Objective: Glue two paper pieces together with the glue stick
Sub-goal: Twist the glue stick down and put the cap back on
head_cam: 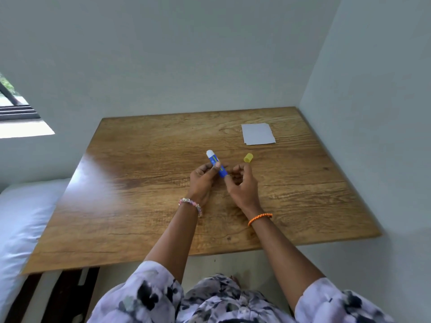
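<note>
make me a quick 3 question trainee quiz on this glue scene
1. True or false: the cap is still on the glue stick.
2. Which hand pinches the cap? A) left hand B) right hand C) neither
3. Fill in: the paper lies on the ____, apart from both hands.

Key
1. False. The white glue tip is bare.
2. B. The right hand holds the cap at its fingertips; the left hand grips the glue stick, and the right also touches its base.
3. table
</note>
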